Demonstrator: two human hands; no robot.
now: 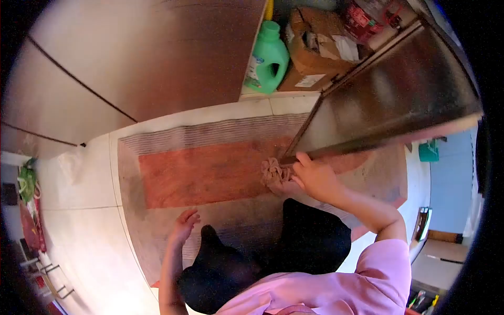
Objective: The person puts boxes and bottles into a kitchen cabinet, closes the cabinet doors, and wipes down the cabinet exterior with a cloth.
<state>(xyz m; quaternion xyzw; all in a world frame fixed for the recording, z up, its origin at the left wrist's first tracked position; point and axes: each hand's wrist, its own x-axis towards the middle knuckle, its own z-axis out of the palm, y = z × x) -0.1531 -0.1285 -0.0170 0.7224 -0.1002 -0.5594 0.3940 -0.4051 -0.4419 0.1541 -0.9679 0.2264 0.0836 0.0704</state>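
My right hand [314,177] is closed on a crumpled brownish cloth [274,174] at the lower corner of an open dark cabinet door [388,89]. The cloth touches or lies right beside the door's edge and hangs over the rug. My left hand [185,224] is raised over the rug's near left part, with its fingers loosely curled and apart, and nothing shows in it. A red and grey rug [205,173] lies on the floor below both hands.
Inside the open cabinet are a green jug [269,58], a torn cardboard box [315,47] and a red-labelled bottle [362,21]. Closed brown cabinet doors [157,58] fill the upper left. Pale floor tiles [84,226] border the rug. A teal container [429,150] is at right.
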